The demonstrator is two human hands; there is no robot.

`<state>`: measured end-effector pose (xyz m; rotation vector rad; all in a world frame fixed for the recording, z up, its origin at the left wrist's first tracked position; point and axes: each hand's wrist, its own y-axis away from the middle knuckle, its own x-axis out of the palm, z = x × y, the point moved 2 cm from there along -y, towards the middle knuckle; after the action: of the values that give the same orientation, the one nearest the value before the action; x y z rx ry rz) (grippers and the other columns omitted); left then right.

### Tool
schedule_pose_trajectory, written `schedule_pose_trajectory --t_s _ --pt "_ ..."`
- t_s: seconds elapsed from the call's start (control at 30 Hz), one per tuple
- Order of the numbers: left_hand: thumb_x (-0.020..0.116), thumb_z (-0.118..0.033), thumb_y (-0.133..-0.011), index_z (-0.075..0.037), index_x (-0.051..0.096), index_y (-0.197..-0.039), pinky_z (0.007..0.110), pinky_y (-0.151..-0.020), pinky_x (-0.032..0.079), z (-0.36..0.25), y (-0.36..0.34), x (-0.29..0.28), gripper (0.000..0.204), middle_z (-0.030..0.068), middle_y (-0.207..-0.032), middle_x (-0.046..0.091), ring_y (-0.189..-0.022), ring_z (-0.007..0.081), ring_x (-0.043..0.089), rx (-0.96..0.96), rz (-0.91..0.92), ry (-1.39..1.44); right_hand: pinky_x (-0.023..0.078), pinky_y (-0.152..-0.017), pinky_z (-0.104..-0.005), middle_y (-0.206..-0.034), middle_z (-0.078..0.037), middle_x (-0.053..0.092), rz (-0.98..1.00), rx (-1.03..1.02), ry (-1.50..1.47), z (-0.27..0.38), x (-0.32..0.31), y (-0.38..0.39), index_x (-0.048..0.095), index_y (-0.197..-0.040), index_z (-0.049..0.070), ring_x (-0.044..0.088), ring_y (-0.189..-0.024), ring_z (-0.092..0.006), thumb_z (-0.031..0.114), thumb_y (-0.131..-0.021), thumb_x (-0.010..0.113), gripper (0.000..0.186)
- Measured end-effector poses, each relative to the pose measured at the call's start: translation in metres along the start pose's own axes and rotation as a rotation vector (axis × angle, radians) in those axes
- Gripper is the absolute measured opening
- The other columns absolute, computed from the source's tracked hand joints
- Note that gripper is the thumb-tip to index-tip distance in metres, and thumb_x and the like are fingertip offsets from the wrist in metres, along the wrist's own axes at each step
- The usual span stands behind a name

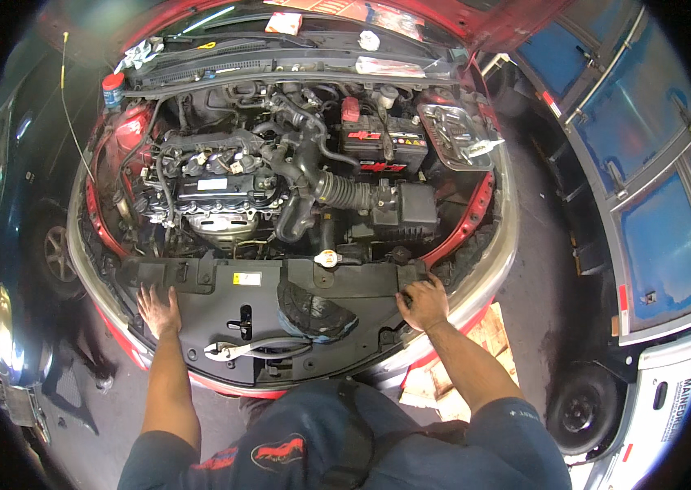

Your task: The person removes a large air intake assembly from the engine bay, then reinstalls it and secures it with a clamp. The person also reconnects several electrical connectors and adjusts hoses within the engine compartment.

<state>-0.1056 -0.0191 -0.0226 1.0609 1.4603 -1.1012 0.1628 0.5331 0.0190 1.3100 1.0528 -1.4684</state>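
My left hand (pixel 159 310) rests with fingers spread on the black plastic front cover (pixel 198 322) of a red car's open engine bay (pixel 223 188). My right hand (pixel 423 304) lies on the cover's right part, fingers slightly bent and apart. Between my hands are a dark crumpled cap-like item (pixel 313 314) and a long-handled pliers-like tool (pixel 231 349). Behind them are the engine, a black air filter box (pixel 415 204), a battery (pixel 382 143) and a white-topped cap (pixel 326 258) near the cover's back edge.
A metal tray of tools (pixel 459 139) sits at the bay's back right. A red-lidded jar (pixel 113 91) and crumpled paper (pixel 137 55) are back left. A dark car (pixel 11 327) stands left, blue-panelled vehicle doors (pixel 647 229) right. Cardboard (pixel 476 343) lies below the bumper.
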Motion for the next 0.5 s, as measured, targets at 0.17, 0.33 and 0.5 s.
schedule_pose_trajectory --t_s 0.17,0.33,0.5 --pt "0.046 -0.062 -0.097 -0.01 0.043 -0.15 0.043 -0.126 0.012 -0.001 0.001 -0.003 0.074 0.0114 -0.164 0.027 -0.153 0.0294 0.017 -0.002 0.018 0.007 0.029 -0.116 -0.0452 -0.101 -0.006 0.07 0.069 0.014 0.01 0.003 -0.008 -0.002 0.073 -0.099 0.013 0.064 -0.107 -0.0221 0.04 -0.095 0.053 0.034" --pt "0.044 -0.063 -0.098 -0.01 0.043 -0.15 0.043 -0.126 0.012 -0.001 0.0 -0.002 0.075 0.0114 -0.164 0.027 -0.154 0.0292 0.016 -0.02 0.036 -0.031 0.025 -0.119 -0.0447 -0.115 -0.006 0.07 0.233 0.044 0.043 0.006 -0.015 -0.005 0.071 -0.113 0.013 0.061 -0.116 -0.0215 0.044 -0.099 0.046 0.043" --pt "0.044 -0.062 -0.098 -0.01 0.044 -0.15 0.042 -0.126 0.012 -0.001 0.0 -0.002 0.074 0.0123 -0.164 0.027 -0.154 0.0292 0.016 -0.02 0.03 -0.038 0.024 -0.12 -0.0441 -0.116 -0.006 0.07 0.227 0.04 0.052 0.006 -0.013 -0.004 0.071 -0.114 0.013 0.062 -0.115 -0.0215 0.044 -0.099 0.046 0.043"
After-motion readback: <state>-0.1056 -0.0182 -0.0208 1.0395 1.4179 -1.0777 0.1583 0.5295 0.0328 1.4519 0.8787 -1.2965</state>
